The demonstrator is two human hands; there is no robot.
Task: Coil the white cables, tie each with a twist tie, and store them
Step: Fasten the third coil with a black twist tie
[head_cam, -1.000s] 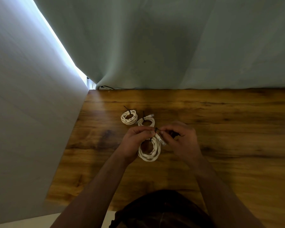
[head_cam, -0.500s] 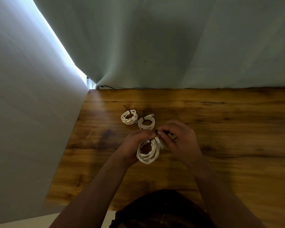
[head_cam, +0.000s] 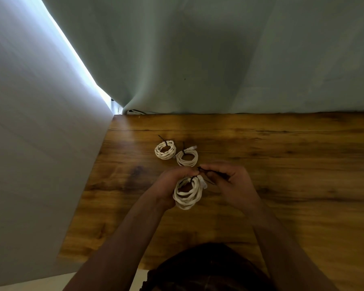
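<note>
The left hand (head_cam: 171,185) curls its fingers round the held coil (head_cam: 187,195) of white cable, gripping its far left edge above the wooden table (head_cam: 282,164). Whether the coil's near end rests on the wood cannot be told. The coil is an oval. Its long axis runs from the left fingertips back toward the left wrist, and its far end leans slightly toward the right hand (head_cam: 235,185). Its white connector (head_cam: 203,183) juts out at that far end, on the side facing the right hand.

A dark twist tie (head_cam: 211,173) crosses the loops just by the left fingertips. Its free ends reach across to the right hand, whose curled thumb and fingers pinch them. The two hands are almost touching.

Just beyond the left fingertips the near tied coil (head_cam: 187,158) lies flat on the table, its plug pointing away and toward the right-hand side. Just beside it, farther out and to the left, lies the far tied coil (head_cam: 165,150), whose dark tie end points away and leftward. A pale curtain (head_cam: 198,59) hangs past the table's far edge, and a wall (head_cam: 29,143) stands on the left hand's side.
</note>
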